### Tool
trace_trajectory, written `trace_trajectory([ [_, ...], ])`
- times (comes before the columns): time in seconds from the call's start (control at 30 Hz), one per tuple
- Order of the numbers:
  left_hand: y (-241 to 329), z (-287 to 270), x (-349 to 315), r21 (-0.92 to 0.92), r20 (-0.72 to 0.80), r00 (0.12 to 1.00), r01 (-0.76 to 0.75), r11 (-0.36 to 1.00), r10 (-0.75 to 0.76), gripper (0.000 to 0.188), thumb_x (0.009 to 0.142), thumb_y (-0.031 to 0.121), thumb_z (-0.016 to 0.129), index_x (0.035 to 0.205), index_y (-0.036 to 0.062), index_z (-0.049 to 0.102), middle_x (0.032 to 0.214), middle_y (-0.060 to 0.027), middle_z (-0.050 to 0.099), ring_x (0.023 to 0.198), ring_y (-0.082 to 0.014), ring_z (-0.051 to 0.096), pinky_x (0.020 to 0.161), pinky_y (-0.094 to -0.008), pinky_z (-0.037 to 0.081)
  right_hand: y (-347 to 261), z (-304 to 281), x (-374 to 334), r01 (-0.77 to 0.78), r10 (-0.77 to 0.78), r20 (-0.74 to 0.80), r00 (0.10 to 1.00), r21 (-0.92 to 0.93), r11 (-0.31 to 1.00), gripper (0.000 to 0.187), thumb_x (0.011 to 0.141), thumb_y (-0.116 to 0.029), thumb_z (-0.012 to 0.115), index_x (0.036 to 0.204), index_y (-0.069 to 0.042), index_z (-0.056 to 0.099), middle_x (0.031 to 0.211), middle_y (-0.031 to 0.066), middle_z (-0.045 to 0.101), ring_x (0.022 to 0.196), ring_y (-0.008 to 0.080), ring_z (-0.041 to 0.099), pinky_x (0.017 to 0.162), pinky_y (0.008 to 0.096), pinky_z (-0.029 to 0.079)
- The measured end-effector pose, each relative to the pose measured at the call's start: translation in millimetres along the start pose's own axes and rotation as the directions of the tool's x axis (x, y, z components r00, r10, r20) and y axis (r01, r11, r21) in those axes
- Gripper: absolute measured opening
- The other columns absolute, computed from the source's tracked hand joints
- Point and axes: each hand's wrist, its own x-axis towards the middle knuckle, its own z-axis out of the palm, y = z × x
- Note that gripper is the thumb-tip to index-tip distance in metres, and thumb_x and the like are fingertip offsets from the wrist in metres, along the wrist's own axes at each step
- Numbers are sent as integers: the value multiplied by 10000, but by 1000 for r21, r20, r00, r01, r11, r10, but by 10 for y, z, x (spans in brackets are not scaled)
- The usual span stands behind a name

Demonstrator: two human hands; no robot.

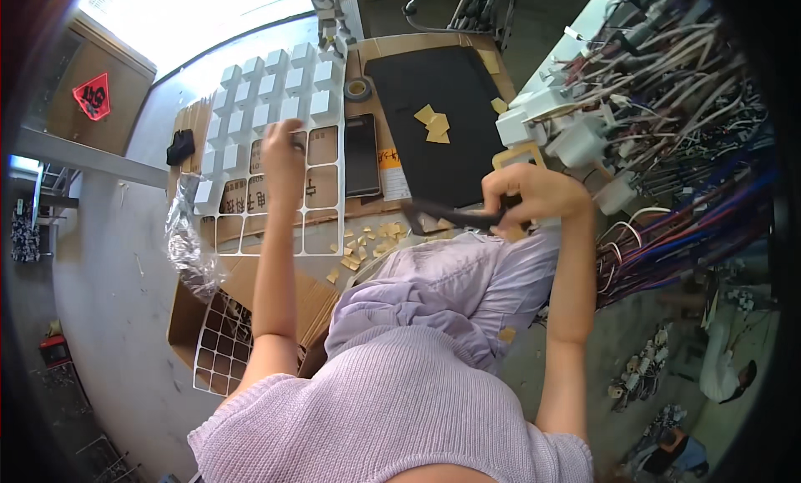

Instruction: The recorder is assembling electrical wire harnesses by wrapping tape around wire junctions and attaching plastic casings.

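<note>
My left hand is over a white plastic grid, beside rows of white box-shaped housings standing in its cells. Its fingers are curled together, and what they hold, if anything, is hard to make out. Over my lap on the right, my right hand is closed on a dark, long, narrow object that reaches to the left; its exact kind is blurred. A yellowish frame-shaped piece shows just beyond that hand.
A black flat panel carries several small tan pieces. Left of it lie a dark phone-shaped slab and a tape roll. Bundled cables with white connectors crowd the right. A cardboard box stands low on the left.
</note>
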Motion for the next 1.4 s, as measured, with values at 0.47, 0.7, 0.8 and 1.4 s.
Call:
trace_trajectory([
  [0.47, -780, -39, -27, 450, 257, 930, 126, 884, -263, 450, 747, 131, 606, 1193, 156, 551, 1152, -95, 573, 1102, -320, 535, 927, -452, 417, -649, 16, 700, 351, -355, -104, 929, 546, 761, 258, 716, 44, 737, 917, 38, 575, 875, 125, 567, 709, 124, 599, 581, 245, 497],
  [0.7, 205, -220, -272, -765, 643, 742, 625, 153, 187, 871, 835, 545, 573, 1433, -17, 281, 1426, -176, 400, 1293, -320, 429, 1052, -450, 343, -873, -469, 820, 774, -378, -676, 633, 542, 327, 247, 903, -209, 631, 1078, -45, 571, 935, 65, 627, 833, 143, 608, 741, 268, 502],
  [0.8, 610, -132, -426, -668, 585, 707, 698, -257, 397, 1123, 710, 793, 528, 1483, 56, 178, 1486, -211, 282, 1382, -333, 285, 1063, -569, 299, -746, -697, 1100, 781, -61, -797, 601, 570, 256, 108, 928, -139, 592, 979, -47, 571, 868, 68, 645, 747, 166, 625, 667, 270, 535],
  [1.4, 315, 636, 516, -705, 218, 939, 341, 622, -268, 216, 977, 211, 473, 1095, 43, 540, 688, 16, 460, 487, -51, 415, 411, -202, 325, 1278, -562, -71, -422, 460, -705, 541, 246, 873, 222, 870, -205, 567, 816, 0, 632, 650, 41, 610, 563, 119, 576, 522, 254, 454],
])
